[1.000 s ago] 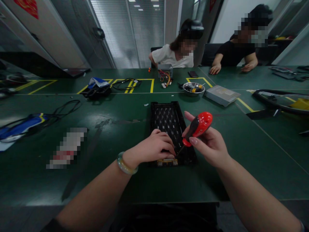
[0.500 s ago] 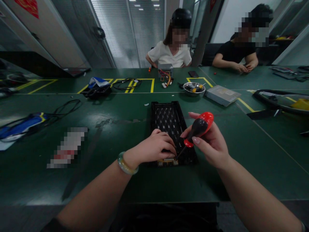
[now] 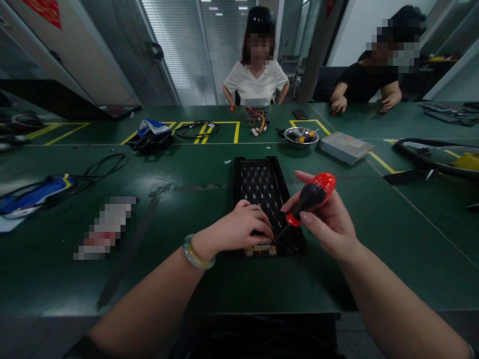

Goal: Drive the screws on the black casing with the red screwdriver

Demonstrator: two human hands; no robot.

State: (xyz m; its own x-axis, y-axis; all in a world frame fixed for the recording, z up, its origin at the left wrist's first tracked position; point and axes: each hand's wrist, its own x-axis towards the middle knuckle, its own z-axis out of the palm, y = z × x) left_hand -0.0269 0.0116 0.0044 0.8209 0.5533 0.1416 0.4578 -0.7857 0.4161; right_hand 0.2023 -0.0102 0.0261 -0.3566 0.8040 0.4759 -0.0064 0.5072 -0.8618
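Note:
A long black perforated panel [image 3: 262,187] lies flat on the green table [image 3: 187,269] in front of me. My left hand [image 3: 239,230], with a pale bangle on the wrist, rests curled on its near end beside a small yellowish circuit strip [image 3: 261,250], fingers pressed together. My right hand [image 3: 329,222] grips a screwdriver with a red and black handle [image 3: 312,195]. Its thin shaft slants down to the left, and the tip meets the panel close to my left fingertips.
Across the table sit two people, one in a white shirt [image 3: 256,80], one in black [image 3: 368,80]. Between us lie a metal bowl [image 3: 300,135], a grey drive [image 3: 346,146], a small box with coloured wires [image 3: 256,115], black cables [image 3: 196,129] and a dark pouch [image 3: 151,137].
The screwdriver handle has shifted slightly right and up in my right hand. The person in white has straightened up from leaning over the table. My left hand has stayed put.

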